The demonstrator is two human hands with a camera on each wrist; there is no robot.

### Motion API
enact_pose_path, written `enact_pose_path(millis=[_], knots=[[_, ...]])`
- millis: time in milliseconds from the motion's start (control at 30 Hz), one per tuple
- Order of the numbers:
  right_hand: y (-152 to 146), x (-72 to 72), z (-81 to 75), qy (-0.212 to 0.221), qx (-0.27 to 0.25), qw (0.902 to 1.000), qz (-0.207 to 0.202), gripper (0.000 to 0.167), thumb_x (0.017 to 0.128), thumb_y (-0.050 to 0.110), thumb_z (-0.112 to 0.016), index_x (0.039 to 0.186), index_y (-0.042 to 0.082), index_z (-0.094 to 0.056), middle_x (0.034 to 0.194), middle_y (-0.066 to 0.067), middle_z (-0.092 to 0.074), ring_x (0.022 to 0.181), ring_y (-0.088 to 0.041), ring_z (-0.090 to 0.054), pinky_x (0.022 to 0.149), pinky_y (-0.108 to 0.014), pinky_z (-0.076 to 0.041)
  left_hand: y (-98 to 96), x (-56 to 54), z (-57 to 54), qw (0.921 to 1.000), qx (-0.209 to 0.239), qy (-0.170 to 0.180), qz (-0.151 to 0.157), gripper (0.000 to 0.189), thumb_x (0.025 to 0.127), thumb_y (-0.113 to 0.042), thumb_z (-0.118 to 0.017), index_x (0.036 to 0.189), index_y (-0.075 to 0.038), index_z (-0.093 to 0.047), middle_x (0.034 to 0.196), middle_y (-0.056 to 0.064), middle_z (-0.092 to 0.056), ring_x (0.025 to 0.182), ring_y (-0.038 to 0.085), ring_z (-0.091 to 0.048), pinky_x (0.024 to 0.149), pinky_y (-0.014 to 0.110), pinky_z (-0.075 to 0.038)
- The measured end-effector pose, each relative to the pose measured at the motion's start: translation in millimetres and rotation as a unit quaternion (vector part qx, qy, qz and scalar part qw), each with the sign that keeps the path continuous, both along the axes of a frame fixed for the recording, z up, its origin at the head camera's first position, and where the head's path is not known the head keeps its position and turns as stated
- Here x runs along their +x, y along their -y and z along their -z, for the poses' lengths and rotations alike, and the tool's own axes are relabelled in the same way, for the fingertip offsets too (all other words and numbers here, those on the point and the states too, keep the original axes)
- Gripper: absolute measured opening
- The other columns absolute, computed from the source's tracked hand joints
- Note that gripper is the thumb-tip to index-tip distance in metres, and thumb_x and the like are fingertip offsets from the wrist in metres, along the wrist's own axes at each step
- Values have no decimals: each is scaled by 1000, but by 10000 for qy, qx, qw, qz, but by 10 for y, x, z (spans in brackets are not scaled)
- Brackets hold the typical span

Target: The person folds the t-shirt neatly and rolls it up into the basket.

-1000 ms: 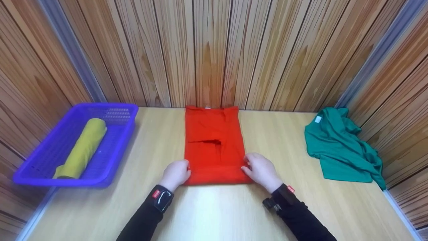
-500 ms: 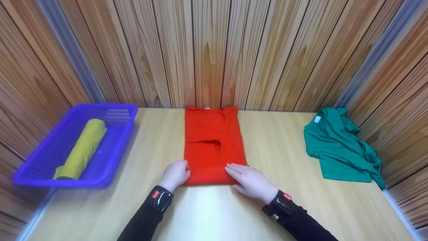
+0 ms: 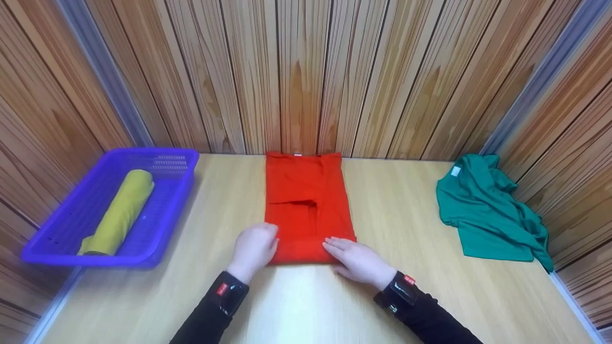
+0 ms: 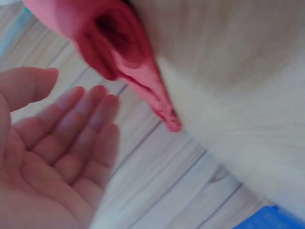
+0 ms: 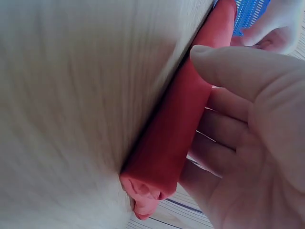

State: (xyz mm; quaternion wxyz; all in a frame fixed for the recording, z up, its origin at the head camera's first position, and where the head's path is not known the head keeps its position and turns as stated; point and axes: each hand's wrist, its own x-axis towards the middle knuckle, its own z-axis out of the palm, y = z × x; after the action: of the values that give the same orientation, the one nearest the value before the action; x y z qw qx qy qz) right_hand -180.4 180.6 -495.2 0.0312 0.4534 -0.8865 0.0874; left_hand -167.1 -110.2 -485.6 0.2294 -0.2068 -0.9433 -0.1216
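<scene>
Red cloth (image 3: 296, 177) mid-table, near edge rolled, right hand (image 3: 362, 263) resting on roll with fingers extended, left hand (image 3: 253, 248) beside roll's left end, fingers loose, released, purple basket (image 3: 91, 261) off left.

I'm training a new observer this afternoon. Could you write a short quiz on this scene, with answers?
1. What colour is the roll in the basket?
A. Red
B. Yellow
C. Green

2. True or false: the green cloth lies loose rather than rolled up.

3. Fill in the blank: the person's ____ hand has its fingers on the rolled near edge of the red cloth.

Key:
1. B.
2. True; it lies in folds on the table.
3. Right. The right hand rests on that edge; the left wrist view shows a gap between the left hand and the cloth.
</scene>
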Motion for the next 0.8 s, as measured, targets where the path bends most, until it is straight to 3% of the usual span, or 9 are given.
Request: enact_pose_path(millis=[67,133,300,400,600,800], knots=[[3,-3,-3,45,-23,10000,11,58,88,20,-76,138,0,-55,138,-17,-57,129,-31,-52,103,-44,-44,-35,67,-6,9990,-116,-276,329,19,77,-7,-79,76,-8,-61,65,6,-59,61,26,-62,51,36,-48],[5,-6,-8,48,-47,10000,19,57,88,19,-76,137,0,-56,137,-18,-57,128,-31,-53,102,-44,-44,-62,132,6,9980,-265,-322,474,19,76,-8,-81,77,-8,-62,65,5,-60,61,24,-62,50,34,-48],[8,-14,-16,-62,-67,9999,57,55,86,16,-78,134,-1,-58,133,-18,-59,124,-32,-55,102,-44,-45,-94,231,75,9971,-642,126,383,19,74,-12,-82,83,-7,-66,74,6,-67,67,24,-65,54,35,-49],[17,-24,-18,-116,-94,9998,88,54,84,14,-79,131,-1,-60,128,-18,-61,119,-32,-57,100,-43,-47,-97,233,115,9958,-808,261,345,18,73,-11,-81,84,-6,-68,77,7,-69,68,24,-65,53,36,-48],[53,-62,-8,-210,-206,9994,199,48,79,9,-82,123,0,-64,116,-14,-62,109,-29,-57,95,-40,-50,-101,193,139,9942,-1024,162,287,14,68,-5,-76,75,-9,-65,64,4,-60,59,24,-61,46,35,-43],[108,-100,-9,-453,-172,9983,319,39,76,7,-83,112,3,-68,100,-9,-60,94,-25,-56,83,-36,-52,-107,154,133,9933,-1111,169,280,15,70,-1,-72,66,-11,-60,57,3,-54,54,23,-58,44,36,-41]])
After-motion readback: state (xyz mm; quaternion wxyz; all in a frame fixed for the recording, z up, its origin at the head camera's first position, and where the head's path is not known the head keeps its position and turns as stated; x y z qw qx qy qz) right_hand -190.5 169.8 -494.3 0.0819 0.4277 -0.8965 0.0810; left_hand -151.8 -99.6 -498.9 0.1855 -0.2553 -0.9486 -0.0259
